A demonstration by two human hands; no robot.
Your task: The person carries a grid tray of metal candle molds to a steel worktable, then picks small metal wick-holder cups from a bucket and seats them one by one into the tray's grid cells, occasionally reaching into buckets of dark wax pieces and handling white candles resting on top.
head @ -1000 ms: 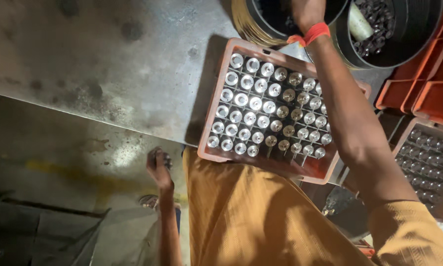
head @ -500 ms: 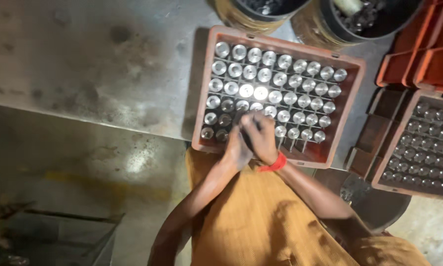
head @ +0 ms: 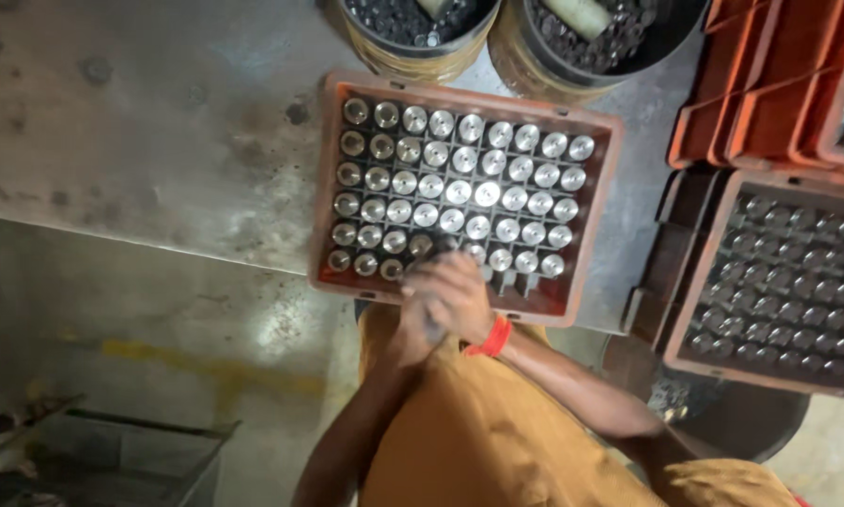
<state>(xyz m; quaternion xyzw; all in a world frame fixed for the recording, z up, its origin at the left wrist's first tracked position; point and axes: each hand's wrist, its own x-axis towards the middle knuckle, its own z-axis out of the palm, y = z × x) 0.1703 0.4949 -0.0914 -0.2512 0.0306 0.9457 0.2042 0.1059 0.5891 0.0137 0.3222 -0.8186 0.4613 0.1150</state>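
Centre frame, both hands (head: 445,302) are clasped together over the nearly filled orange tray (head: 602,202); the bottom-right slots are left empty, and anything held is hidden.

Grey metal worktable (head: 140,122), stained and scratched, under strong light from above. Below its edge, dim concrete floor (head: 159,329) with a faded yellow mark. At the lower left, dark metal frame (head: 112,451), partly in shadow.

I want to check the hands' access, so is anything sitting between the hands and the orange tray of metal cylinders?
Nothing visible does. The left hand and right hand are clasped together right over the near edge of the orange tray, overlapping its front row of metal cylinders.
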